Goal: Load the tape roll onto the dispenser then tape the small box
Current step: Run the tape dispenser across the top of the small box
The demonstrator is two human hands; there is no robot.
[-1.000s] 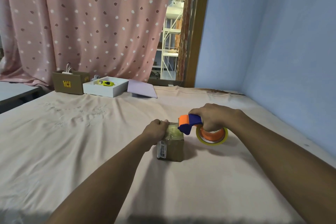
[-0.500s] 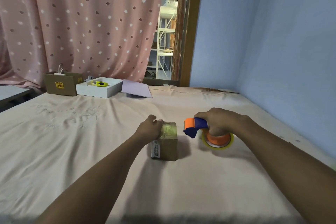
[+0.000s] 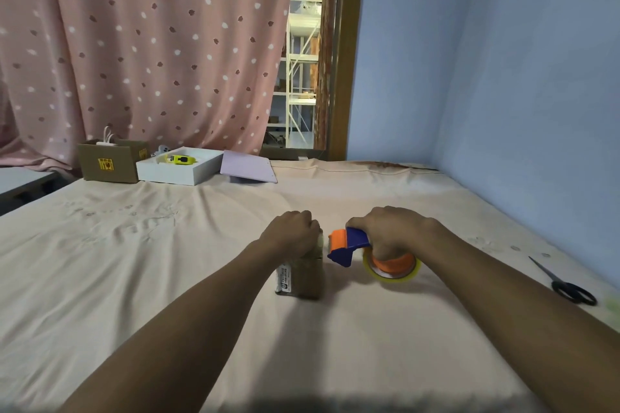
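Observation:
A small brown cardboard box (image 3: 303, 280) with a white label on its left side stands mid-table on the beige cloth. My left hand (image 3: 292, 233) rests curled on its top, covering most of it. Just right of the box, my right hand (image 3: 391, 231) grips the blue and orange tape dispenser (image 3: 347, 243). The yellowish tape roll (image 3: 391, 270) sits on the dispenser's orange hub and lies low against the cloth. The dispenser's blue nose is close beside the box's upper right edge.
Black-handled scissors (image 3: 567, 285) lie at the right near the blue wall. At the back left stand a brown carton (image 3: 107, 164), a white tray (image 3: 177, 169) holding a yellow item, and a lilac sheet (image 3: 248, 168). A dotted pink curtain hangs behind.
My right hand drew the dispenser rightwards off the box top and lowered it to the cloth. My left hand stayed on the box. The view shifted, bringing the scissors into sight.

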